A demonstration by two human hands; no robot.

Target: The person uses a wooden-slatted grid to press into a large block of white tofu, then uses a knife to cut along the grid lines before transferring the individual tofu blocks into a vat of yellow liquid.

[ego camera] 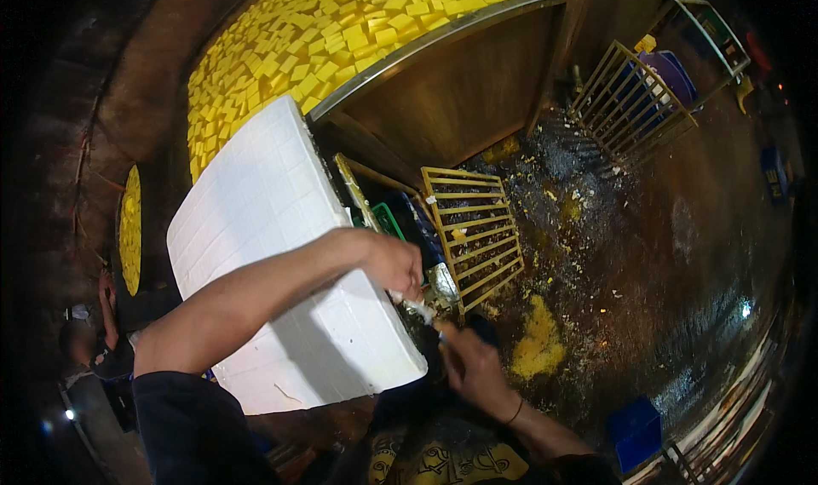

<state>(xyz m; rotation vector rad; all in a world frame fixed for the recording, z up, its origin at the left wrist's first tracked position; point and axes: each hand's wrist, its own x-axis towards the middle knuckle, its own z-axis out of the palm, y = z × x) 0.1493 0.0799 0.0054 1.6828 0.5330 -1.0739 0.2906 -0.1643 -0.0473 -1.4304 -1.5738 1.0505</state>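
A large white slab, faintly scored in a grid and tofu-like, lies in front of me. My left arm reaches across it, and my left hand is curled just past its right edge. A small soft white strip hangs from the left fingers, perhaps cloth or a scrap. My right hand is just below that strip, fingers bent and blurred. Whether it grips the strip or a small tool cannot be made out. Below the hands, a crumpled silvery piece is partly visible.
A metal-rimmed vat holds many yellow blocks. Slatted racks stand on the wet, littered floor. A green crate sits beside the slab. Blue box is lower right; another person is at left.
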